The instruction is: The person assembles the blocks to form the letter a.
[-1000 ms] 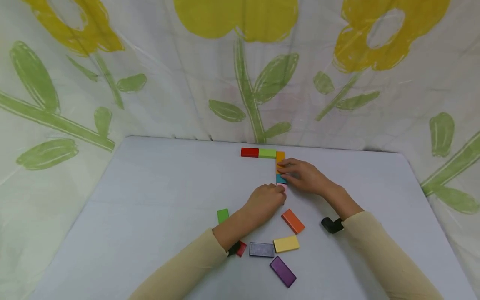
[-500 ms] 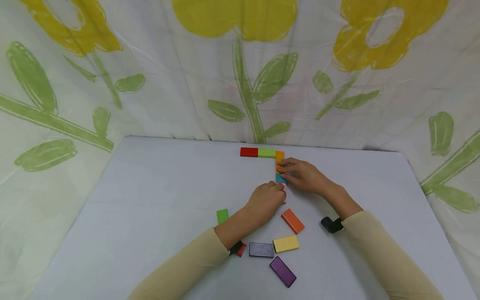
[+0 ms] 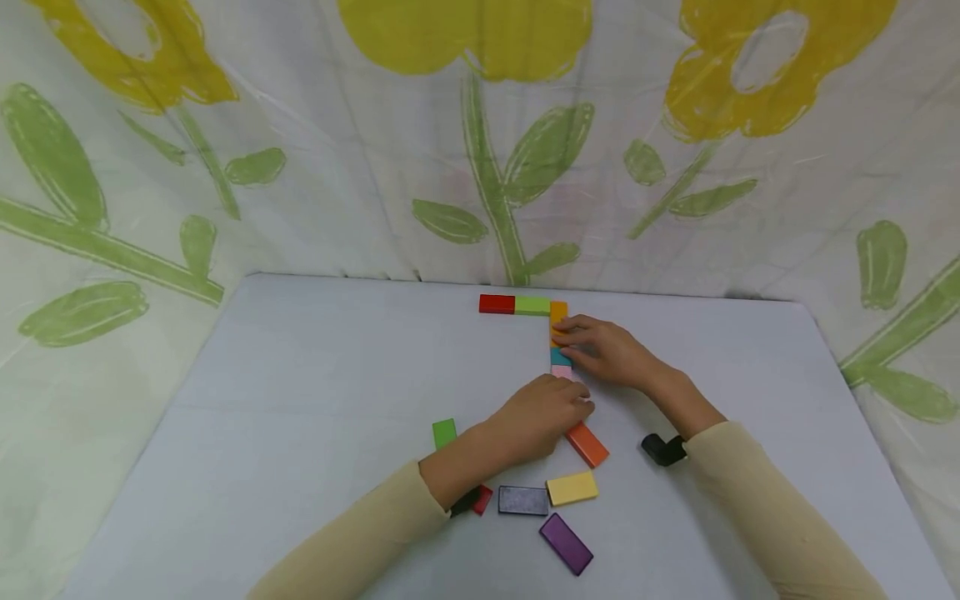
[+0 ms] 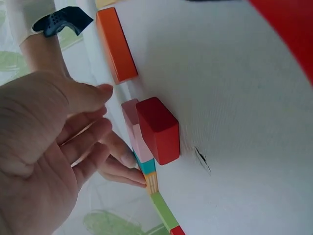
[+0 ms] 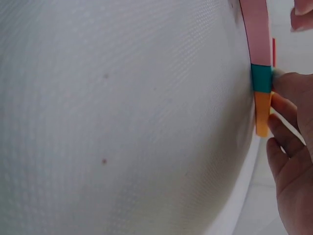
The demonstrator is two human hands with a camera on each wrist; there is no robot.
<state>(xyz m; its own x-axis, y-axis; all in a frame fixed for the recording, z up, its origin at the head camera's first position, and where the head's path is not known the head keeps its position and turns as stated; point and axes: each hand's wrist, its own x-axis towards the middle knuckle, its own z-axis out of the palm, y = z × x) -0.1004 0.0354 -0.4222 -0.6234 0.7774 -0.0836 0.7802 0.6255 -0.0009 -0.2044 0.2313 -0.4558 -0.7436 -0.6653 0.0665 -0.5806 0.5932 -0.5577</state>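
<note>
My left hand (image 3: 540,417) hovers near the close end of a pink block (image 3: 562,372), its fingers loosely bent around nothing. In the left wrist view a red block (image 4: 159,132) stands beside the pink one; in the head view it is hidden by the hand. An orange-red block (image 3: 587,446) lies by the left fingertips. My right hand (image 3: 615,354) touches the teal block (image 3: 561,357) with its thumb and the yellow-orange block (image 3: 558,315) with its fingers. These join a lime block (image 3: 532,306) and a red end block (image 3: 497,304) in an L-shaped row.
Nearer on the white table (image 3: 315,358) lie grey (image 3: 523,500), pale yellow (image 3: 573,488) and purple (image 3: 566,544) blocks. A green block (image 3: 444,432) and another red block (image 3: 485,499) are partly covered by the left arm. A flowered cloth (image 3: 337,183) hangs behind the table.
My left hand has let go of the pink block and shifted slightly right and nearer, now covering part of the orange-red block. The right hand stays on the row.
</note>
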